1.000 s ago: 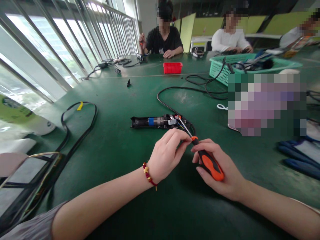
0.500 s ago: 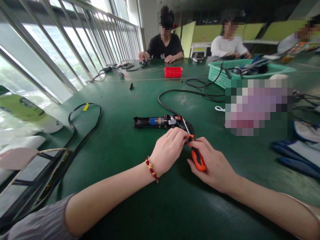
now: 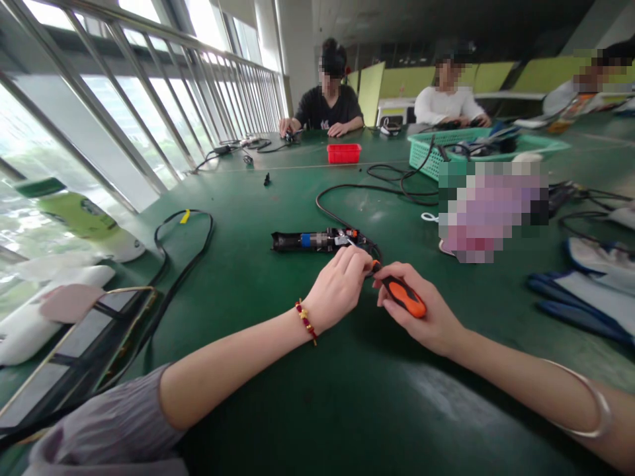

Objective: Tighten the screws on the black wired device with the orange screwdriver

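My right hand (image 3: 425, 309) grips a screwdriver (image 3: 407, 297) with an orange and black handle. Its metal shaft slants up and left, passing behind my left fingers, with the tip near the exposed inner parts of an opened black device (image 3: 315, 240). This device lies crosswise on the green table, a blue band round its barrel, small parts and wires bare at its right end. My left hand (image 3: 342, 281) is closed at that end, beside the screwdriver's collar; what the fingers pinch is hidden. A black cord (image 3: 327, 206) runs from the device's right end.
A red tray (image 3: 344, 154) and a green basket (image 3: 431, 157) of cables stand farther back. At right lie a blurred-out purple item (image 3: 496, 211) and blue-white gloves (image 3: 585, 297). A bottle (image 3: 82, 218) and looped cable (image 3: 211, 231) are at left. Several people sit across the table.
The screwdriver has swung flatter, its handle moving right and its tip left toward the device's middle. My left hand stays closed by the device. The view has shifted slightly.
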Available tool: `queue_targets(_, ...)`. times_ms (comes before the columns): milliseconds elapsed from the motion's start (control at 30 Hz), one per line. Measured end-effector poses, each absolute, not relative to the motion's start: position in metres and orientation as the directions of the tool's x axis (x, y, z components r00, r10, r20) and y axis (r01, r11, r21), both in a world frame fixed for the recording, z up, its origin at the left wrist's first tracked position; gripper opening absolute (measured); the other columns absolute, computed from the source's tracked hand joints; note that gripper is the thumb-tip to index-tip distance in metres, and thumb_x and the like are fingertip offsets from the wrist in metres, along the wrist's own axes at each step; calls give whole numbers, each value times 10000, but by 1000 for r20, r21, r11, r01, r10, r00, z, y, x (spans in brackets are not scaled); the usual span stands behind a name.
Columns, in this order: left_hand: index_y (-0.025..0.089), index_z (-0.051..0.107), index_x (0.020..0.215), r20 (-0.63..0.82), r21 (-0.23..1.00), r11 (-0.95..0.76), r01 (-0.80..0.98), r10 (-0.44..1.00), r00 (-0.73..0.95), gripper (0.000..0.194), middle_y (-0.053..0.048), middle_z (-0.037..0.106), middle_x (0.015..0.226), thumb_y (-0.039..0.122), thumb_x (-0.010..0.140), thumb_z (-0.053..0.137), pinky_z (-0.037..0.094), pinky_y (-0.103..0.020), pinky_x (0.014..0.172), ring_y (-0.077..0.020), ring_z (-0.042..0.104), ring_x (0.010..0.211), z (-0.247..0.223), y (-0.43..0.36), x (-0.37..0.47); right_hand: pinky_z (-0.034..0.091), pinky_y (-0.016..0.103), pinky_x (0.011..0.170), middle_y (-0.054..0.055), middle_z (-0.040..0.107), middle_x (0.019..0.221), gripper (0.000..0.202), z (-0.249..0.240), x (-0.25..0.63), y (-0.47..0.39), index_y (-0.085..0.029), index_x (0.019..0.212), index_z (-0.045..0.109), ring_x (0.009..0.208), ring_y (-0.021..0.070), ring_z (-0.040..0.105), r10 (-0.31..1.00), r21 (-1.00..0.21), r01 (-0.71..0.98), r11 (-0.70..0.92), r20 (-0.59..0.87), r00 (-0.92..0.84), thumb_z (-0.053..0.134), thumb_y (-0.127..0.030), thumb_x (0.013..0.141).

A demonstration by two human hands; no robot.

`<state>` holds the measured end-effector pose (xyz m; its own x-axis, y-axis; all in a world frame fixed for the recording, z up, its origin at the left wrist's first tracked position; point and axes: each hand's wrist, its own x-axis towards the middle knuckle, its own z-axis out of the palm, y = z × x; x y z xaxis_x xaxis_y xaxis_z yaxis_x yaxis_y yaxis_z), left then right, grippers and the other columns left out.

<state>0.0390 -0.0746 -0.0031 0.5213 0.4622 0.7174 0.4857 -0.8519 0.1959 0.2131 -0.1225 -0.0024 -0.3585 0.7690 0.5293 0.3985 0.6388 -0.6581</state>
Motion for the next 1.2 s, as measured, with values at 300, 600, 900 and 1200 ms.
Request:
queue_targets(300,179,482,896,764,277,-853,442,474,437,100,-53,585,881,158,936,393,486,-296,787,-155,551,852,0,-80,37,508,296,685,30,572,930,267,-5,214,-123,-215,1085,490,709,121,597,726,-665,297,685,586,-360,518,-179,822)
queue_targets(600,180,538,915,746,221,-833,508,479,462,117,-28,627,892,194,948,427,497,-261,783,-132,597,860,-4,-78,32,509,295,695,47,593,934,281,-5,215,-123,-219,1092,487,760,155,607,664,-407,553,727,620,-418,526,-218,814)
queue_targets(900,155,538,915,680,74,-784,616,492,544,166,-47,603,867,133,941,375,493,-277,756,-157,568,809,-3,-78,35,513,289,597,90,592,961,241,-6,206,-126,-168,1070,507,702,174,624,655,-82,765,638,580,-485,480,-271,854)
queue_targets(1200,167,498,936,677,66,-813,578,462,573,168,-55,585,899,98,926,344,478,-296,795,-173,544,851,-4,-74,36,510,290,700,58,599,978,237,-3,211,-126,-214,1087,476,823,173,628,699,-330,666,669,583,-414,504,-247,855)
